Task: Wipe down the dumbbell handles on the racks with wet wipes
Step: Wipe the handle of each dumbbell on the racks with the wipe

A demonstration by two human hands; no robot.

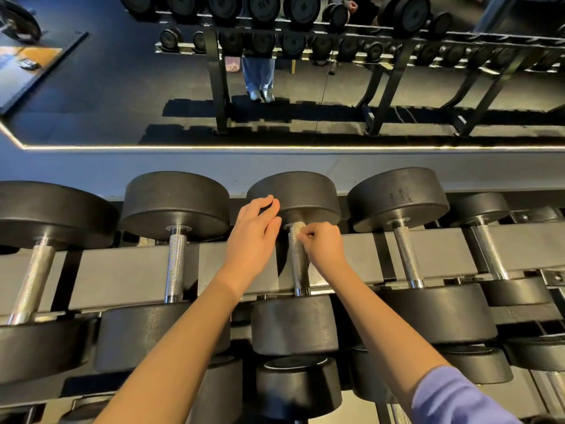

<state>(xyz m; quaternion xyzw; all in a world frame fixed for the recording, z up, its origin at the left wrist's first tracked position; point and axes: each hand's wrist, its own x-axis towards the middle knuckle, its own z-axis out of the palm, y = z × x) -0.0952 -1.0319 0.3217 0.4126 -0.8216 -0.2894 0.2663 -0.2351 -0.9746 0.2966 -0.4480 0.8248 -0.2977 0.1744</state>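
Wipe (298, 226) is pinched in curled fingers (305, 237) of right hand (324, 244) and pressed on far end of centre handle (298, 261), just under far head (293, 194). Left hand (255, 237) is held loose just left of it, nothing gripped. Dumbbell (295, 324) is seated on rack (122, 270).

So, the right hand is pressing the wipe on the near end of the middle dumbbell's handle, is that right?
Not quite. The right hand is pressing the wipe on the far end of the middle dumbbell's handle, not the near end. The head view shows it.
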